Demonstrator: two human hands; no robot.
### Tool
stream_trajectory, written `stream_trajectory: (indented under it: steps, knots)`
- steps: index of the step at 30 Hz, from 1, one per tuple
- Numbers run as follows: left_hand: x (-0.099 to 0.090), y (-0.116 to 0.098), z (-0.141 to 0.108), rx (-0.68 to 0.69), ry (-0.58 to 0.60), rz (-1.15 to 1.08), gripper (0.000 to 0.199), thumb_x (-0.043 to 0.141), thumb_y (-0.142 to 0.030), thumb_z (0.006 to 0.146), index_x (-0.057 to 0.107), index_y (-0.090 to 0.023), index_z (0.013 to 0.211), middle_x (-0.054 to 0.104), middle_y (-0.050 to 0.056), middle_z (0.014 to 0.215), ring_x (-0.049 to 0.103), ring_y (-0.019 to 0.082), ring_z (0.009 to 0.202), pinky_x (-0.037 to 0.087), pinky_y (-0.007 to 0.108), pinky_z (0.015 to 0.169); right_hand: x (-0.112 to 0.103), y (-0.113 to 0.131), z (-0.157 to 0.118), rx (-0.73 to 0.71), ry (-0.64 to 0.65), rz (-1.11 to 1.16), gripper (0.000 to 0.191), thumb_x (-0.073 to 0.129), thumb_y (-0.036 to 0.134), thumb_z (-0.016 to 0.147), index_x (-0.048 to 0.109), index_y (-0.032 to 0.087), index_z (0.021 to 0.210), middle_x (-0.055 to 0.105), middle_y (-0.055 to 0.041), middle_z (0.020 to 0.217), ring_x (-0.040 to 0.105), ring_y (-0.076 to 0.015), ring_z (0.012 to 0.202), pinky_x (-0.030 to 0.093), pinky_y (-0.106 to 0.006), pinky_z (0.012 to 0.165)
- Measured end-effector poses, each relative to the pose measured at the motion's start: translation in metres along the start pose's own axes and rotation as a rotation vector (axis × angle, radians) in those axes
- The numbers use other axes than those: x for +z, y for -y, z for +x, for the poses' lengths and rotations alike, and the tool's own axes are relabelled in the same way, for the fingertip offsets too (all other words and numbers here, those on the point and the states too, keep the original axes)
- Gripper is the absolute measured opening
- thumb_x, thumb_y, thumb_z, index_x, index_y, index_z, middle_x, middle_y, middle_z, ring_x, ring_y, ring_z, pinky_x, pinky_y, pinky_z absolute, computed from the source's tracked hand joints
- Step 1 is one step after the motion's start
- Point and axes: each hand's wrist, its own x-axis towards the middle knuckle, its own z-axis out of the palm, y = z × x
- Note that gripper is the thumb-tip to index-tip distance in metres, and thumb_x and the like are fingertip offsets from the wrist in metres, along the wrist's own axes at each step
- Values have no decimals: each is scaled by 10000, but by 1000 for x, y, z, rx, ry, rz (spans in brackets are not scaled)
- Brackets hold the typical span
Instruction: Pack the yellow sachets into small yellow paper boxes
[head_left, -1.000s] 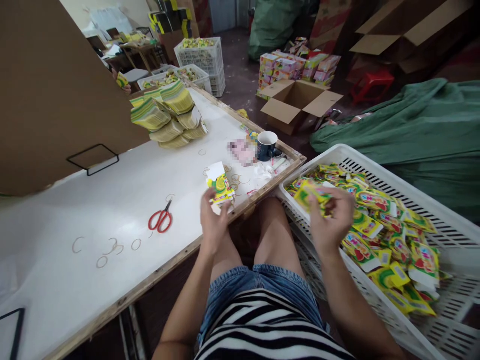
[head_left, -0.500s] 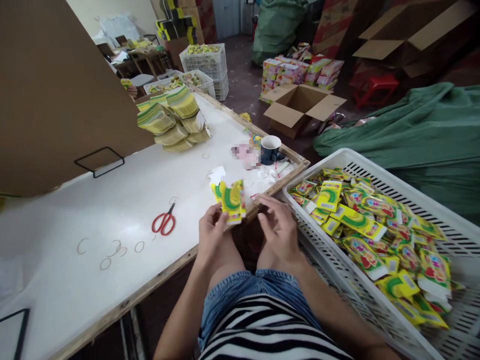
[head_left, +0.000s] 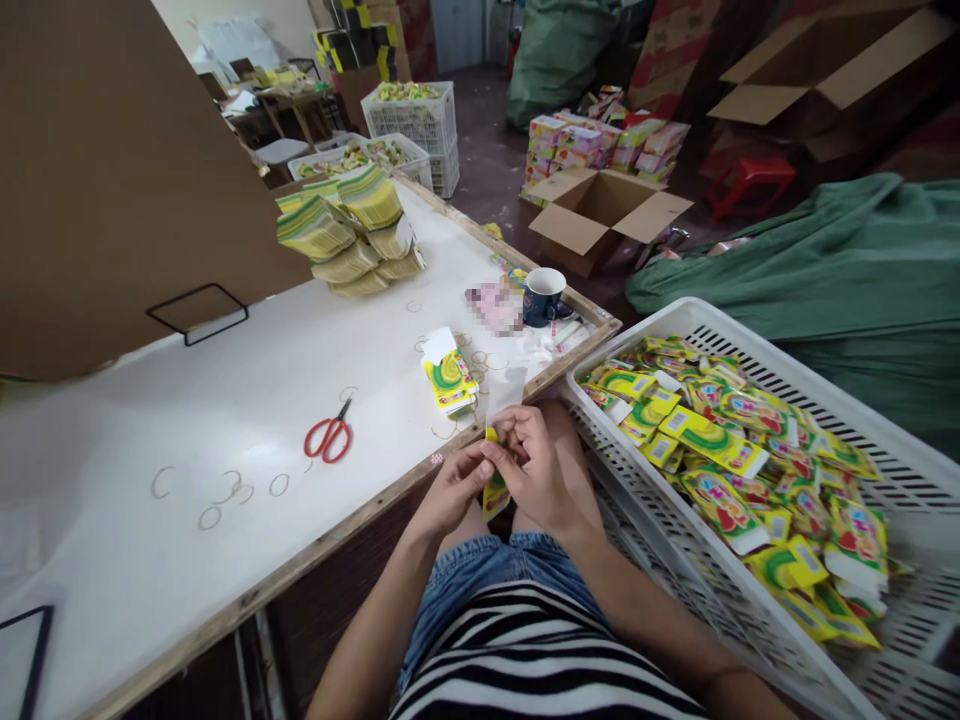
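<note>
Head view: workshop floor with boxes behind a white table point(head_left: 120, 430); everything below is placed off that table. Yellow packet point(head_left: 495, 496) is just off its near edge, over the lap, already between the fingers. Long axis runs roughly from table edge toward the body, white flap point(head_left: 507, 392) at the table end. Left hand point(head_left: 456, 487) and right hand point(head_left: 541, 468) about equally near; both have fingers pinched closed on it. Card stack point(head_left: 450, 376) on the table by that edge; white crate point(head_left: 795, 375) beside its right end, loaded with packets.
</note>
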Motion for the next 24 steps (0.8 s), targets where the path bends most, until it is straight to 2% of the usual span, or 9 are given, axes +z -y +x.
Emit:
stream_trajectory:
  steps: [3, 7, 10, 12, 14, 16, 20, 22, 24]
  knots:
    - [0, 5, 0, -34, -93, -99, 502, 788, -555, 723, 738, -155, 1022, 764, 96, 878, 713, 277, 914, 546, 394, 863, 0, 1, -4, -7, -41, -57, 192, 567, 293, 930, 518, 240, 1108, 571, -21, 889, 557, -151, 716, 498, -273, 656]
    - [-2, 9, 0, 1, -303, -160, 463, 822, -511, 697, 710, -149, 964, 772, 74, 859, 723, 248, 829, 564, 366, 782, -4, -3, -8, 36, -170, -160, 335, 633, 329, 881, 541, 220, 1185, 598, -88, 1110, 571, -191, 840, 516, -320, 739]
    - [-1, 9, -1, 37, -373, -67, 489, 800, -524, 721, 662, -151, 1005, 772, 77, 900, 722, 229, 807, 568, 349, 754, -5, -9, -9, 188, -43, -100, 211, 595, 369, 906, 608, 200, 1033, 659, -63, 947, 602, -195, 786, 528, -313, 715]
    - [1, 8, -2, 86, -386, 29, 503, 775, -494, 766, 587, -178, 1109, 767, 73, 947, 721, 213, 828, 564, 324, 748, -7, -11, -8, 246, -37, -61, 191, 594, 384, 905, 607, 201, 958, 658, -39, 834, 608, -186, 728, 525, -300, 674]
    - [3, 5, -4, 140, -368, 101, 546, 754, -424, 811, 470, -224, 1232, 757, 62, 994, 722, 197, 864, 559, 301, 757, -9, -11, -6, 240, -112, -19, 266, 640, 381, 873, 573, 209, 1064, 660, -36, 864, 614, -178, 720, 527, -289, 649]
    - [3, -1, -6, 164, -310, 139, 611, 727, -368, 848, 368, -258, 1331, 743, 65, 1046, 719, 196, 919, 558, 302, 793, -13, -10, -3, 199, -120, 27, 369, 669, 364, 855, 533, 222, 1167, 661, -48, 949, 625, -170, 743, 533, -280, 647]
    - [0, -16, -11, 127, -170, 135, 661, 685, -348, 882, 316, -264, 1424, 718, 95, 1101, 709, 224, 989, 558, 333, 843, -25, -11, 0, 157, 66, 108, 361, 651, 356, 886, 553, 235, 1212, 660, -68, 1071, 653, -176, 829, 545, -282, 696]
    - [-2, -21, -15, 90, -114, 104, 602, 697, -334, 873, 382, -249, 1379, 721, 90, 1064, 713, 223, 957, 561, 329, 824, -32, -11, 0, 181, 156, 126, 335, 626, 365, 910, 564, 235, 1212, 668, -51, 1014, 654, -175, 808, 539, -278, 681]
    - [-4, -23, -18, 50, -67, 69, 482, 734, -305, 843, 481, -230, 1246, 724, 72, 1007, 714, 208, 897, 563, 309, 788, -37, -11, 0, 202, 235, 103, 238, 595, 383, 932, 610, 219, 1104, 662, -29, 897, 636, -165, 741, 519, -266, 644]
